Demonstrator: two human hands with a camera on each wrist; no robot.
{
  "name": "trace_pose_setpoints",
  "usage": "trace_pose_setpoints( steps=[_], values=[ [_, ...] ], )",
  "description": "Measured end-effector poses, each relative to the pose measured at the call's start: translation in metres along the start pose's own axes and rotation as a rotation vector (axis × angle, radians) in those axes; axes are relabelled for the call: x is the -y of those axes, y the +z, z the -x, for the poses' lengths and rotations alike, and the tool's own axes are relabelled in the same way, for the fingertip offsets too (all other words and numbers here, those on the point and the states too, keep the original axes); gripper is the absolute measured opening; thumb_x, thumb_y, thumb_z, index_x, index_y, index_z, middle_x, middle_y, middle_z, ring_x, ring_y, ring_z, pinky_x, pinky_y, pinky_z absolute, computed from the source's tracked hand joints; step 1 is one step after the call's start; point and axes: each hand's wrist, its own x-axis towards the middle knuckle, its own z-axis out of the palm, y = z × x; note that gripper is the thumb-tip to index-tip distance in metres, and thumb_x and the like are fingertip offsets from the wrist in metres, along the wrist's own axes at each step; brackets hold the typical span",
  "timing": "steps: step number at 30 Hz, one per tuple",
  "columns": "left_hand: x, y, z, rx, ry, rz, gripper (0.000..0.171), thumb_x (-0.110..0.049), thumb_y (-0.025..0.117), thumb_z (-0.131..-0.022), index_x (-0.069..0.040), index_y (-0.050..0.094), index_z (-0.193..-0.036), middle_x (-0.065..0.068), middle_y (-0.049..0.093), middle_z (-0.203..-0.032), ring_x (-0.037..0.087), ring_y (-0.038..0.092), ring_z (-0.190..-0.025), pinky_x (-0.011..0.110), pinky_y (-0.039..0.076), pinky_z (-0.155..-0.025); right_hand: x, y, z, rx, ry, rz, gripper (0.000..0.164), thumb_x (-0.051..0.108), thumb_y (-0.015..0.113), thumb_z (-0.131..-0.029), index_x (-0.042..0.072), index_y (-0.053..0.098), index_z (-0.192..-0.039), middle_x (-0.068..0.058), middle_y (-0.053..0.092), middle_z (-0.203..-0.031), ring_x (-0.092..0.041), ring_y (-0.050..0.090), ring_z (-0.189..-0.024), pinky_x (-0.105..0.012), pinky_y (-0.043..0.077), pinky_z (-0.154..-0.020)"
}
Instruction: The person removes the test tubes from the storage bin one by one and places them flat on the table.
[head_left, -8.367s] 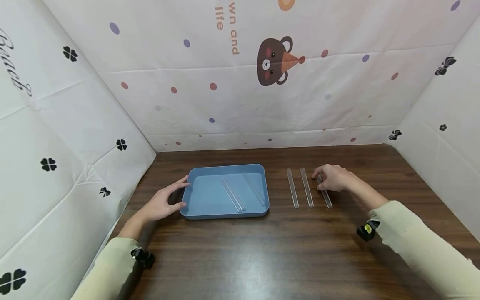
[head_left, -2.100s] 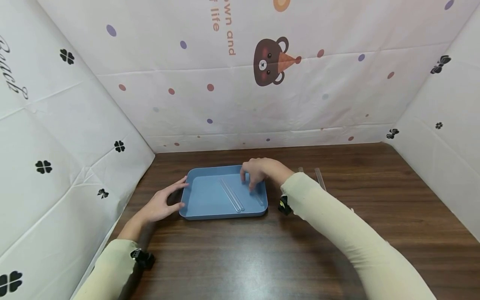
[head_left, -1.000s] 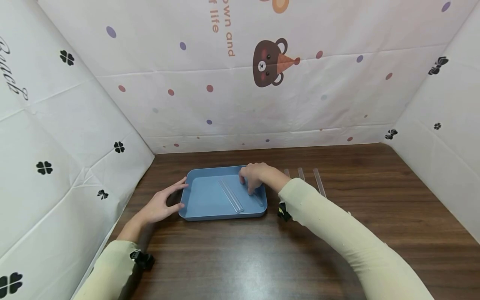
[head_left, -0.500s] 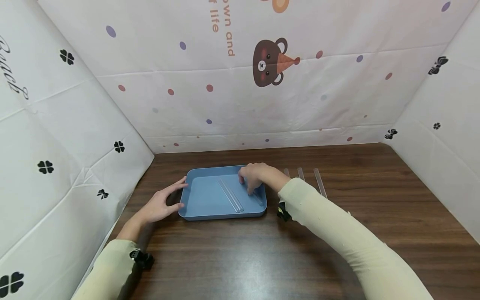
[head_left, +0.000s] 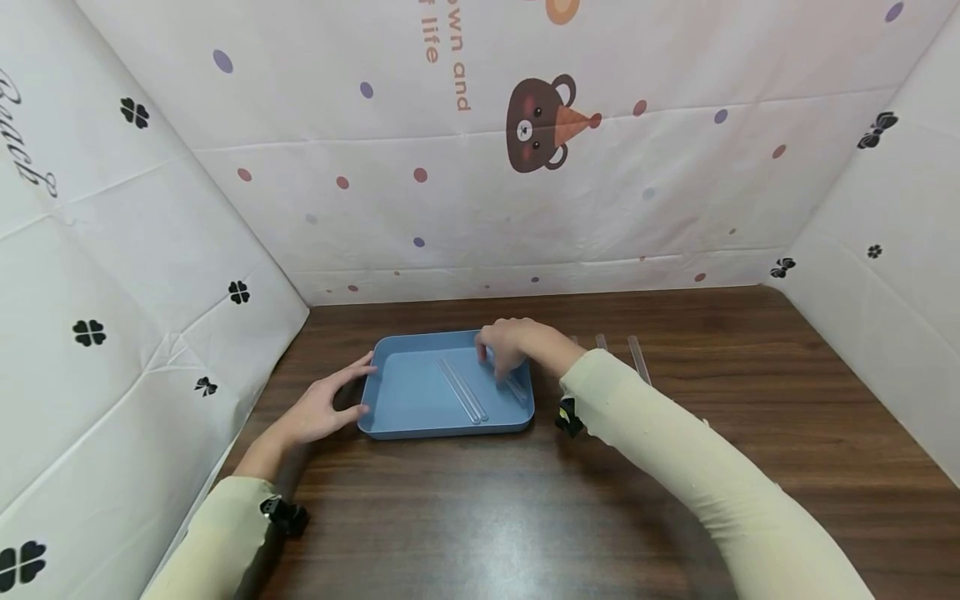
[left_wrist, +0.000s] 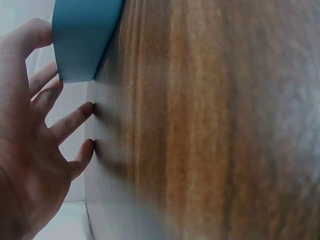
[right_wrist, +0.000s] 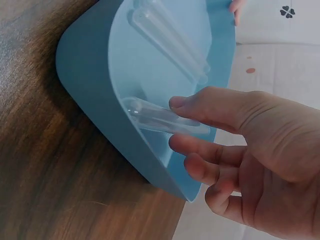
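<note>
My right hand (head_left: 504, 342) is over the right side of the shallow blue tray (head_left: 405, 417). Its thumb and index finger pinch a clear test tube (right_wrist: 150, 116), whose rounded end points toward the tray wall in the right wrist view. Two more clear test tubes (head_left: 462, 390) lie side by side, slanted, on the tray floor. At the tray's left rim rests my left hand (head_left: 318, 410), thumb and fingers spread apart and touching the edge. The left wrist view shows that hand (left_wrist: 35, 135) with its lower fingertips near the tabletop beside the tray's corner.
On the brown wooden table (head_left: 450, 517), right of the tray, lie three test tubes in a spaced row. The rightmost tube (head_left: 639, 358) shows most; my right sleeve (head_left: 675, 433) covers much of the row. A patterned white cloth (head_left: 450, 150) walls off the back and sides.
Since the oldest frame, my right hand has moved left from a tube on the table to the tube in the tray. Just now it rises slightly with that tube. The left hand stays put.
</note>
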Motion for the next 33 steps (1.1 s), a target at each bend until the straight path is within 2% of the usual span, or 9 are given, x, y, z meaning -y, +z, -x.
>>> trace_pose_setpoints(
  steps=[6, 16, 25, 28, 33],
  values=[
    [-0.001, 0.000, 0.000, -0.001, 0.012, -0.013, 0.067, -0.025, 0.076, -0.106, -0.011, 0.052, -0.167, 0.015, 0.033, -0.187, 0.053, 0.039, -0.168, 0.081, 0.038, -0.126, -0.001, -0.002, 0.003, -0.004, -0.014, -0.007, 0.043, 0.021, 0.087, -0.099, 0.019, 0.073, -0.139, -0.009, 0.074, -0.141, -0.021, 0.064, -0.103, -0.040, 0.054, -0.089],
    [-0.001, 0.001, 0.000, -0.007, 0.008, -0.001, 0.069, -0.023, 0.077, -0.105, -0.010, 0.052, -0.168, 0.014, 0.032, -0.187, 0.052, 0.040, -0.167, 0.081, 0.037, -0.126, -0.007, -0.010, 0.008, 0.000, -0.008, -0.063, 0.045, 0.021, 0.086, -0.099, 0.018, 0.071, -0.142, -0.008, 0.072, -0.139, -0.022, 0.064, -0.104, -0.040, 0.054, -0.090],
    [0.000, 0.002, 0.000, -0.007, -0.002, 0.001, 0.068, -0.024, 0.076, -0.105, -0.010, 0.052, -0.168, 0.014, 0.032, -0.188, 0.052, 0.039, -0.168, 0.081, 0.037, -0.127, -0.013, -0.015, 0.014, 0.001, -0.028, -0.052, 0.047, 0.021, 0.085, -0.100, 0.017, 0.070, -0.144, -0.008, 0.072, -0.136, -0.021, 0.061, -0.105, -0.038, 0.053, -0.088],
    [0.000, 0.002, 0.000, -0.005, -0.008, 0.016, 0.069, -0.022, 0.076, -0.105, -0.011, 0.051, -0.168, 0.012, 0.031, -0.188, 0.051, 0.037, -0.169, 0.081, 0.035, -0.128, -0.016, -0.017, 0.017, -0.004, -0.038, -0.056, 0.046, 0.020, 0.086, -0.099, 0.017, 0.071, -0.142, -0.007, 0.072, -0.131, -0.020, 0.061, -0.103, -0.037, 0.052, -0.086],
    [0.000, 0.002, 0.000, -0.007, -0.007, 0.017, 0.069, -0.021, 0.076, -0.105, -0.010, 0.051, -0.168, 0.013, 0.031, -0.188, 0.051, 0.038, -0.169, 0.081, 0.035, -0.128, -0.022, -0.016, 0.023, -0.013, -0.031, -0.069, 0.046, 0.019, 0.086, -0.098, 0.017, 0.071, -0.142, -0.004, 0.068, -0.112, -0.019, 0.057, -0.095, -0.036, 0.047, -0.080]
  ],
)
